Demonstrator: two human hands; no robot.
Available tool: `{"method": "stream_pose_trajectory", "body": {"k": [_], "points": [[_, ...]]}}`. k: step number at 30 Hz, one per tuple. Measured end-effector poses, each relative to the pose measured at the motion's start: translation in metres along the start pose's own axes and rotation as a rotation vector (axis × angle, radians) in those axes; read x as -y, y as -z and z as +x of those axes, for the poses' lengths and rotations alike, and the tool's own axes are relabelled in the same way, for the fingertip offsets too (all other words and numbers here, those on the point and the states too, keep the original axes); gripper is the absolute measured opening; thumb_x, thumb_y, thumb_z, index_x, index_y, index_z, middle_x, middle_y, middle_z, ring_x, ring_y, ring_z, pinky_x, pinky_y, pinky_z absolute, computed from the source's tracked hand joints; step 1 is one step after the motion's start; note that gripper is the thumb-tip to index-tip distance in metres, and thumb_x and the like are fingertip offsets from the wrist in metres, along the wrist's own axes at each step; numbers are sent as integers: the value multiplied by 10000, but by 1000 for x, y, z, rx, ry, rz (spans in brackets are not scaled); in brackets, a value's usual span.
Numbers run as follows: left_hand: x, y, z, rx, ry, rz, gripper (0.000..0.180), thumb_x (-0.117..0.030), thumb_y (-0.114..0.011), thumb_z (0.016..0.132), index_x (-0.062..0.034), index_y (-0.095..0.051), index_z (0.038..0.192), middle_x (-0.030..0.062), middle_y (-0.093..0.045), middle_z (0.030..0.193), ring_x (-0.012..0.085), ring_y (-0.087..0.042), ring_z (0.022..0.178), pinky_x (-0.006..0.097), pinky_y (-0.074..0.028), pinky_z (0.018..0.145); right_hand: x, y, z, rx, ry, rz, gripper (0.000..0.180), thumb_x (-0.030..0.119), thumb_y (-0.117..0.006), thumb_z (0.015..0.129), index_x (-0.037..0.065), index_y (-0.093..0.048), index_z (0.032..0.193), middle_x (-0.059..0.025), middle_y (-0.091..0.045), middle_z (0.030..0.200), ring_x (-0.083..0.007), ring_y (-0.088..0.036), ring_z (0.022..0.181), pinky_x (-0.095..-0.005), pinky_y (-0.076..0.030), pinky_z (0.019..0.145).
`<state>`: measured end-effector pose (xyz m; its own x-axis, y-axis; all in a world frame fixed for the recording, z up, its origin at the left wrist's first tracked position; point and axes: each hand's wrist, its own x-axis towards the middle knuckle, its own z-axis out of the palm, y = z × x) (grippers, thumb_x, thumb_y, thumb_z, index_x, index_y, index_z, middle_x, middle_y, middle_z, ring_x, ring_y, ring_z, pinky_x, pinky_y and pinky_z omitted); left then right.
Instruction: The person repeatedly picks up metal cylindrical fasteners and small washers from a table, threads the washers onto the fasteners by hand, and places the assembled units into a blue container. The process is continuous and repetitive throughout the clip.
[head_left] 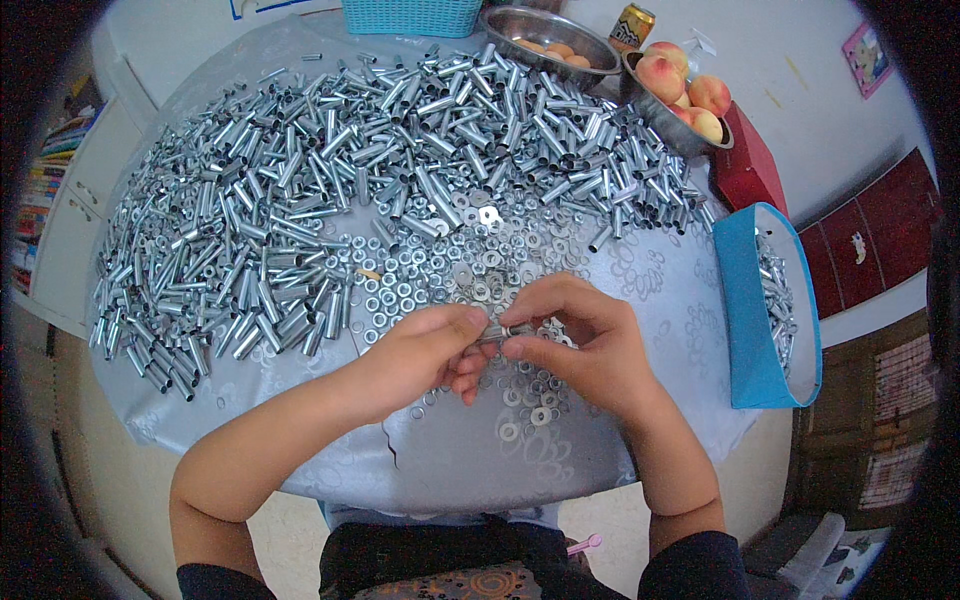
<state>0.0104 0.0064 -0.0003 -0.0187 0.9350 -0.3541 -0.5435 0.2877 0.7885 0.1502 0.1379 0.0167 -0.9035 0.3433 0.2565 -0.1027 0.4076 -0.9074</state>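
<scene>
Hidden, cropped and unreadable parts, head view

The small metal part (pixel 497 331) pinched between left hand (pixel 425 350) and right hand (pixel 585 345) is mostly covered by fingertips; its full shape cannot be told. Washers (pixel 520 395) beneath both palms are hidden. The turquoise basket (pixel 412 15) is cut by the top edge, only its lower wall showing. The blue box (pixel 750 330) hides most of the tubes inside behind its near wall. The drink can (pixel 631 27) sits half behind the steel bowl (pixel 545 35). Books (pixel 40 190) at the left rim are blurred by the lens edge.
</scene>
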Motion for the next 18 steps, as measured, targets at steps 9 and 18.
{"method": "stream_pose_trajectory", "body": {"k": [9,18], "points": [[2,7,3,20,-31,-147,335,-340,-384,925,-28,-481,852,5,-407,632,138,-432,573,324,-432,581,-18,13,9,-114,62,-474,189,94,-605,781,41,-604,962,-116,-586,876,-234,-560,839,-326,-441,739],[1,6,1,-11,-28,-181,329,-321,-374,931,-21,-490,860,4,-393,617,137,-422,556,314,-429,580,-19,4,8,-6,125,-599,165,110,-614,759,49,-606,912,-118,-576,852,-304,-543,814,-381,-438,722]]}}
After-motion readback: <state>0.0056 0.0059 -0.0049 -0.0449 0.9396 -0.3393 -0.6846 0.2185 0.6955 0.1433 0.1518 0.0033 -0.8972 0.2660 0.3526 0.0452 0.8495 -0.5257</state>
